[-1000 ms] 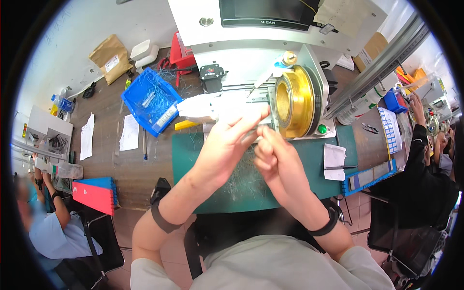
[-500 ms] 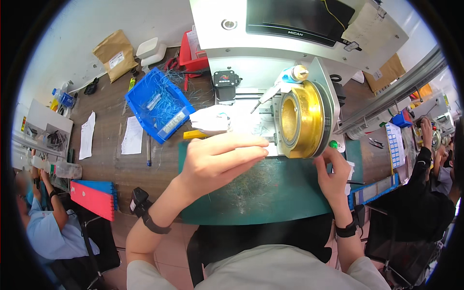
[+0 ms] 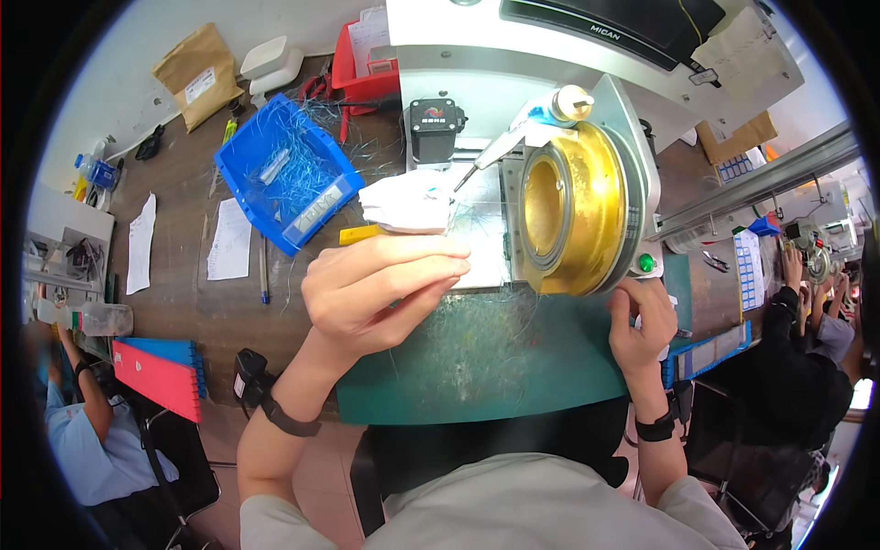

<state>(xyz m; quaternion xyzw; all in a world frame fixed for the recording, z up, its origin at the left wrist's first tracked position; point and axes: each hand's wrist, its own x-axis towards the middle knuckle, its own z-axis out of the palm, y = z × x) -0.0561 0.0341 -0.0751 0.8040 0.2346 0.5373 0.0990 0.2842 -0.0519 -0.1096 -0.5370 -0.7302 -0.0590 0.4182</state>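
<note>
A golden drum (image 3: 594,220) with a dark wheel on its right side is mounted on the white machine (image 3: 513,78). My left hand (image 3: 371,289) is in front of the machine's pale work plate (image 3: 481,243), left of the drum. Its fingertips are pressed together; whatever is between them is too fine to make out. A pen-like tool (image 3: 500,148) slants down over the plate, beside a crumpled white tissue (image 3: 405,202). My right hand (image 3: 644,330) is by the drum's lower right, below a green button (image 3: 647,263), its fingers curled and partly hidden.
At left, a blue bin (image 3: 240,188) contains tangled blue fibres. Behind it are a red bin (image 3: 367,84), a paper bag (image 3: 194,82) and a white box (image 3: 268,60). A green mat (image 3: 477,376) with loose strands covers the front. Other people work at both sides.
My left hand has moved left, away from the drum, with its fingertips drawn together. My right hand stays by the drum's lower right. The whole view has shifted slightly.
</note>
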